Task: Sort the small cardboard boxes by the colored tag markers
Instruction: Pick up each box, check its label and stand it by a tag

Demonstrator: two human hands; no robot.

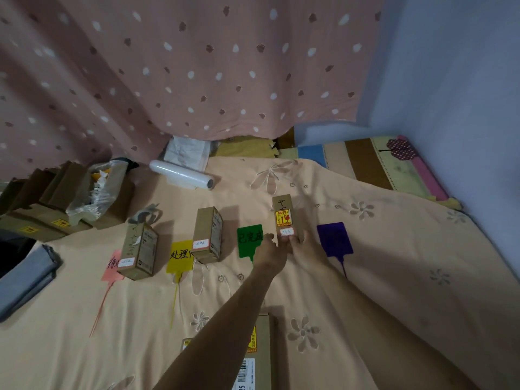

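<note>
both hands: left hand [270, 250], right hand [302, 246] pinch base of upright cardboard box [284, 216] beside green tag [250, 240]. light, stiff, tips easily; fragile sticker: grip low on side walls.

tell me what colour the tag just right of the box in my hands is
Purple: the tag lies flat on the bedspread beside the held box, seen in the head view.

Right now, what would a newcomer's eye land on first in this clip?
Both hands, the left hand and the right hand, meet at the base of an upright cardboard box with a yellow sticker, standing between the green tag and the purple tag mid-bed. To the left, two more boxes stand by the pink tag and the yellow tag.
</note>
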